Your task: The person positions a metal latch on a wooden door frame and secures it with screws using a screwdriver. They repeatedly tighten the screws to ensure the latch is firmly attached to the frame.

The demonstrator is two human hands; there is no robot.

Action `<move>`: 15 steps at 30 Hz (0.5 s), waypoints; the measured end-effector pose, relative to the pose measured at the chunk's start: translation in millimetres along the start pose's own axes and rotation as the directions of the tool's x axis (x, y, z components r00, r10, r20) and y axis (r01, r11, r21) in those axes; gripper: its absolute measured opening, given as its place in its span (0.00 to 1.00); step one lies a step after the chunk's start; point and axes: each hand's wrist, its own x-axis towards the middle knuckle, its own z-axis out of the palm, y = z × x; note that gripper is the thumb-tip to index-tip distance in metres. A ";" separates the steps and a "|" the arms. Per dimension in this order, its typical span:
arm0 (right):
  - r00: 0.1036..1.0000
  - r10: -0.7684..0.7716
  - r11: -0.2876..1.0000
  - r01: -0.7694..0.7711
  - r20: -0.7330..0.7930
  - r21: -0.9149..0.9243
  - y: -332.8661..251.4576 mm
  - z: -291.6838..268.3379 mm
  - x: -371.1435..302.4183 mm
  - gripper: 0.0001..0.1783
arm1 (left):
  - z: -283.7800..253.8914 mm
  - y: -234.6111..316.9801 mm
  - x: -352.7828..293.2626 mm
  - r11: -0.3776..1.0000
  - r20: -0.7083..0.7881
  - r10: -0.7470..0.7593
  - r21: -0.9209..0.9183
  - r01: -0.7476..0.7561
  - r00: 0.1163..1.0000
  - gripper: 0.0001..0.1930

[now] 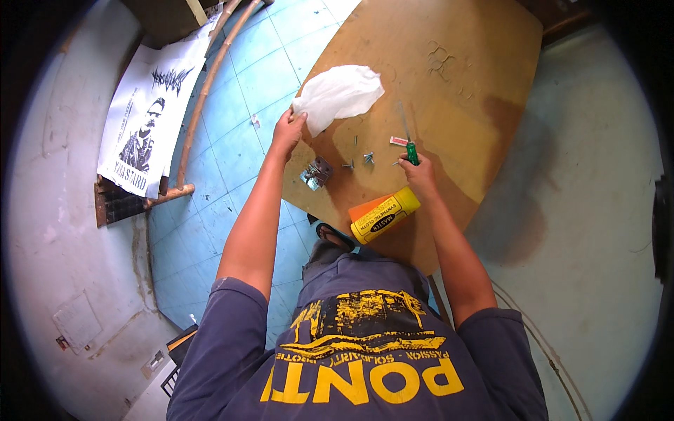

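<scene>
Head view shows the left hand [288, 129] pinching a white cloth [340, 95] at the wooden counter [477, 84] edge, while the right hand [417, 174] grips a green-handled screwdriver [408, 144] near loose screws [359, 160] and a yellow bottle [385, 215].

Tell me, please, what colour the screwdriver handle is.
Green, on the slim metal-shafted screwdriver; head view.

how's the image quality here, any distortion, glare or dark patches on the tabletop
Head view: strong fisheye bending, the wooden tabletop edges curve and the rim goes black; light is even and soft, no hard glare; the white cloth in the left hand is nearly blown out; a darker patch lies on the wood right of the right hand; the screws are small but sharp.
</scene>
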 end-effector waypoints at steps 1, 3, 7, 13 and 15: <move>0.999 0.038 0.999 -0.039 0.020 0.032 -7.8 -1.6 -5.3 0.07 | 6.1 2.1 -3.1 1.000 0.004 -0.006 -0.010 0.006 1.000 0.39; 0.997 0.041 0.995 -0.046 0.059 0.092 -11.9 -5.4 -8.8 0.07 | 13.9 13.7 -13.0 0.999 -0.064 -0.016 -0.029 0.014 0.998 0.38; 0.991 0.064 0.985 -0.082 0.119 0.149 -18.9 -7.7 -15.1 0.06 | 10.6 15.9 -44.3 0.980 -0.247 0.196 0.067 -0.185 0.949 0.27; 0.984 0.102 0.985 -0.120 0.146 0.121 -41.5 -6.3 -41.9 0.07 | 34.0 12.9 -144.6 0.930 -0.039 0.365 -0.035 -0.367 0.930 0.12; 0.973 0.079 0.986 -0.109 0.219 0.128 -55.5 2.1 -62.3 0.07 | 53.7 7.8 -177.9 0.947 0.087 0.311 -0.117 -0.301 0.946 0.11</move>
